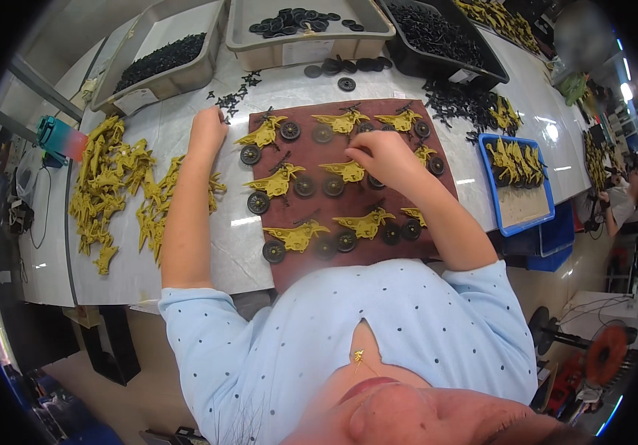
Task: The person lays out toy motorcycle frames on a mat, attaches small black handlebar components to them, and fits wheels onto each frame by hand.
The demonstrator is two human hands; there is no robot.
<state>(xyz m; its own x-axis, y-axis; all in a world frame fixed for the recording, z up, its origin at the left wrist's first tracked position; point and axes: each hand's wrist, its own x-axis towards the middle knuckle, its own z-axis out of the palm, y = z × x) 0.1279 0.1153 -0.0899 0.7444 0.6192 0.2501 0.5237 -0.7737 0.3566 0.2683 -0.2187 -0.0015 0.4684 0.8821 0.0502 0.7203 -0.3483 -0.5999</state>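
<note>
On a dark red mat (pixel 311 200) lie rows of yellow toy motorcycle bodies (pixel 294 236), with black wheels (pixel 258 202) and thin black handlebar-like parts set beside them. My right hand (pixel 387 157) is over the middle of the mat, thumb and fingers pinched beside a yellow body; whatever is between the fingertips is hidden. Beyond the mat's far left corner, my left hand (pixel 209 126) rests with curled fingers at a scatter of small black parts (pixel 234 96). Its fingertips are mostly hidden, so what they grip cannot be made out.
Loose yellow bodies (pixel 107 178) are heaped at left by a teal and pink bottle (pixel 59 139). Grey bins (pixel 308 52) and a black bin (pixel 475 74) of black parts line the far side. At right, a blue tray (pixel 524 226) holds assembled toys. Another person (pixel 623 196) sits farther right.
</note>
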